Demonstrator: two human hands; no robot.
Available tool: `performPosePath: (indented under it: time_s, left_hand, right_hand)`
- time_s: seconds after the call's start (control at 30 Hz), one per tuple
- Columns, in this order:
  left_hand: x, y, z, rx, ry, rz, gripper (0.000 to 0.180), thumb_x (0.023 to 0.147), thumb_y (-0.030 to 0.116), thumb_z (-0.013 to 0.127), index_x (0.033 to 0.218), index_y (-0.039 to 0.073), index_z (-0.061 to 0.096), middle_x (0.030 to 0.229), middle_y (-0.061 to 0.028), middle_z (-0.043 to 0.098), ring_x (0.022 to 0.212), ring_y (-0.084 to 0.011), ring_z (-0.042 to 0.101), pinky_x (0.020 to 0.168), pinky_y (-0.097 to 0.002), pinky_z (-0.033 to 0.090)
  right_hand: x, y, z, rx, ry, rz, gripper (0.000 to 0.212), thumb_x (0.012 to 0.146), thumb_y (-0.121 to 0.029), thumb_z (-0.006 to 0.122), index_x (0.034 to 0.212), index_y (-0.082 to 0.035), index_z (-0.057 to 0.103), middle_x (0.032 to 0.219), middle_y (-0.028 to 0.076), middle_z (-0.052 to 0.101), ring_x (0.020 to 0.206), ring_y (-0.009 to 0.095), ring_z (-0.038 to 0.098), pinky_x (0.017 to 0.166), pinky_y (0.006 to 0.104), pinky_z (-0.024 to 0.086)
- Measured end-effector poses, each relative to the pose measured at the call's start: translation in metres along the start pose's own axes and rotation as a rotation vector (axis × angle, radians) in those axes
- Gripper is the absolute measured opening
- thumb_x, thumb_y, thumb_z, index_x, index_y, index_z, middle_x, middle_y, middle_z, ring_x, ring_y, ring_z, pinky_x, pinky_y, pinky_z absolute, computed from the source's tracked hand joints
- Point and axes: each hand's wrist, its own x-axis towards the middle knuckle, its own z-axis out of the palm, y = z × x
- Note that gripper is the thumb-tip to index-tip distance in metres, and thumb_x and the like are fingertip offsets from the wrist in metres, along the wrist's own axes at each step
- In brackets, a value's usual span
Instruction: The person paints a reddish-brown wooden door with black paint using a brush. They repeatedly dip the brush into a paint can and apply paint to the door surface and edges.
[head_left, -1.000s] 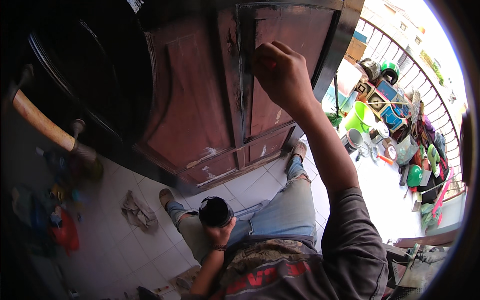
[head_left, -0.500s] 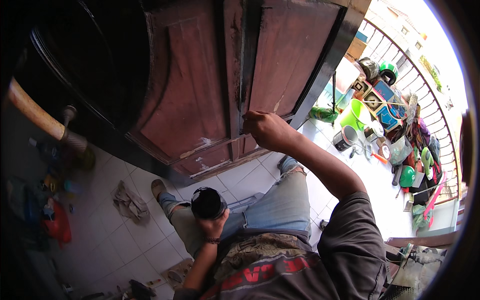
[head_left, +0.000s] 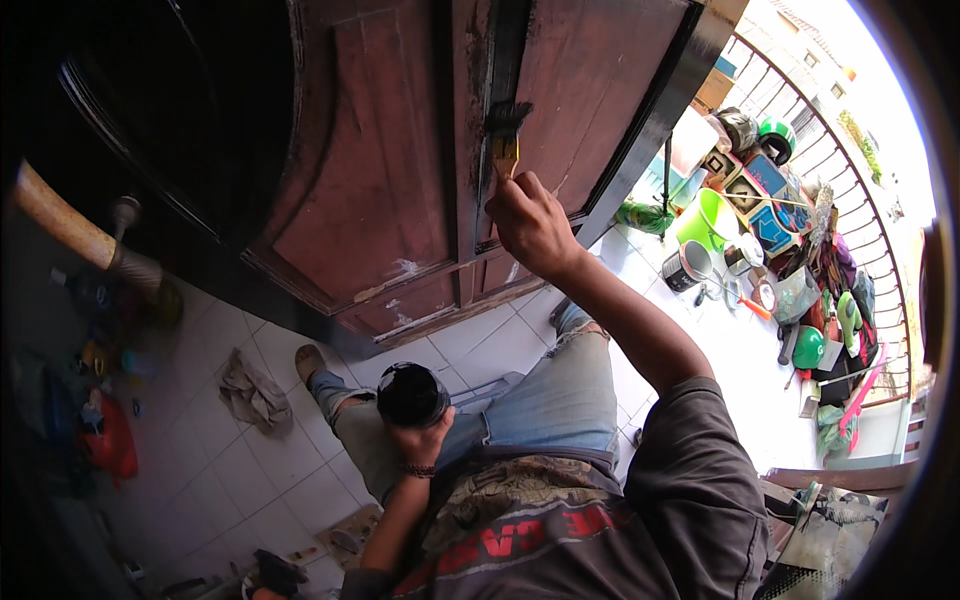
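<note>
My right hand [head_left: 533,222] is closed round the handle of a paintbrush [head_left: 506,150]. Its dark bristles point up the door and lie against the black strip between two panels. The wooden door [head_left: 385,160] has reddish-brown panels, with black paint on parts of its frame and pale patches near the lower end. Low over my lap, my left hand [head_left: 423,441] grips a can of black paint [head_left: 411,396] from beneath and the side. Dark paint coats the can's opening, so its fill level cannot be made out.
A crumpled cloth [head_left: 254,390] lies on the tiled floor at left, near a red bag [head_left: 108,437]. To the right stand a lime-green bucket [head_left: 706,221], an open tin [head_left: 686,266] and a heap of helmets, boxes and bags along a railing [head_left: 850,160].
My right hand has shifted up the door, and the paintbrush now shows fully against the black strip. My left hand still holds the paint can over my lap.
</note>
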Motion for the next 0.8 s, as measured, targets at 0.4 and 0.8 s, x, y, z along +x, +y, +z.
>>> performPosePath:
  time_s: [0.4, 0.8]
  left_hand:
    - [-0.004, -0.007, -0.003, -0.041, 0.002, -0.031, 0.097, 0.064, 0.01, 0.091, 0.143, -0.001, 0.036, 0.132, -0.0133, 0.057, 0.119, -0.0222, 0.06, 0.107, -0.0389, 0.046]
    - [-0.001, 0.008, 0.0, -0.019, -0.015, -0.104, 0.09, 0.063, 0.01, 0.092, 0.137, -0.002, 0.044, 0.128, -0.0122, 0.06, 0.117, -0.0213, 0.061, 0.107, -0.038, 0.046]
  right_hand:
    - [0.066, 0.017, -0.08, 0.158, 0.168, -0.015, 0.019, 0.075, 0.011, 0.074, 0.087, -0.002, 0.072, 0.1, 0.011, 0.063, 0.087, 0.025, 0.069, 0.071, 0.0336, 0.059]
    - [-0.071, -0.01, 0.022, 0.335, -0.385, 0.115, 0.017, 0.073, 0.008, 0.067, 0.086, -0.003, 0.067, 0.102, 0.013, 0.056, 0.098, 0.03, 0.061, 0.08, 0.0375, 0.058]
